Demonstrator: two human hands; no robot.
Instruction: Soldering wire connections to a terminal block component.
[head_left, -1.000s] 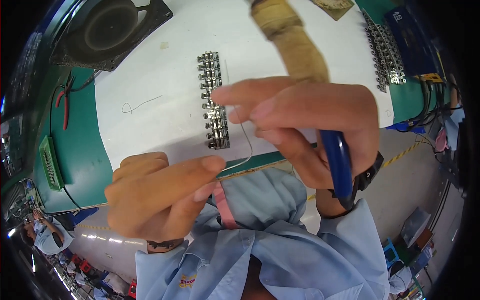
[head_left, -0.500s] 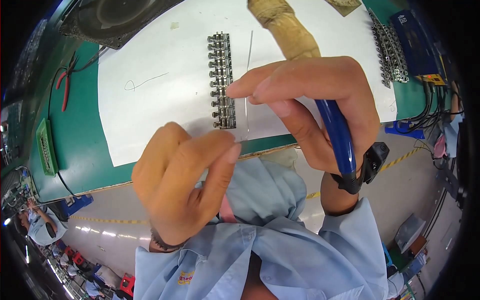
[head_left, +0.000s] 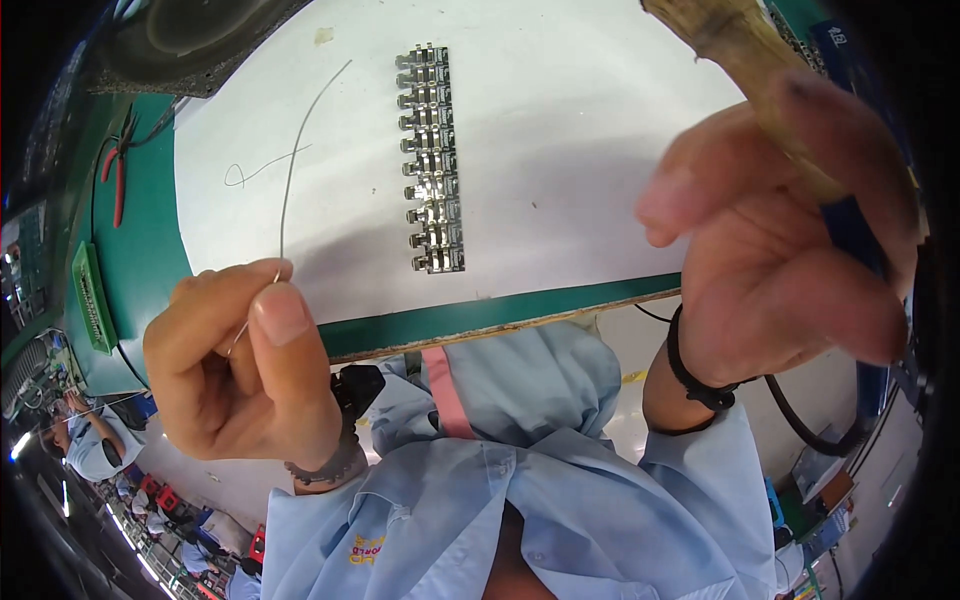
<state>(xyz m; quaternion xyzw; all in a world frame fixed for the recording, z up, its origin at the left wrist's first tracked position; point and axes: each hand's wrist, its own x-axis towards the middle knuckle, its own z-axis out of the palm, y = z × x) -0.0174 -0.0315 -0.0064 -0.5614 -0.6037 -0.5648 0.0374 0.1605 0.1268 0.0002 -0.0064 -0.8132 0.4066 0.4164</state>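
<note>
My left hand [head_left: 250, 360] pinches a thin grey solder wire [head_left: 290, 180] between thumb and forefinger. The wire rises in a slight curve above the white paper, and its short tail dangles below the fingers. On the right, my right hand [head_left: 790, 230], partly blurred, holds a soldering iron [head_left: 735, 40] with a blue handle and a beige wrapped front. The iron slants up to the left, and its tip is not visible. Between my hands, apart from both, a strip of small silvery metal parts [head_left: 432, 160] lies on the white paper [head_left: 560, 150].
Red-handled pliers [head_left: 119, 185] and a green tray [head_left: 92, 300] lie on the green mat at left. A dark round-topped appliance [head_left: 200, 40] stands at the back left. A thin curled line [head_left: 250, 172] shows on the paper. Other people work at the lower left.
My left hand has moved left with the solder wire, away from the metal strip. My right hand has swung right with the soldering iron, uncovering the paper beside the strip.
</note>
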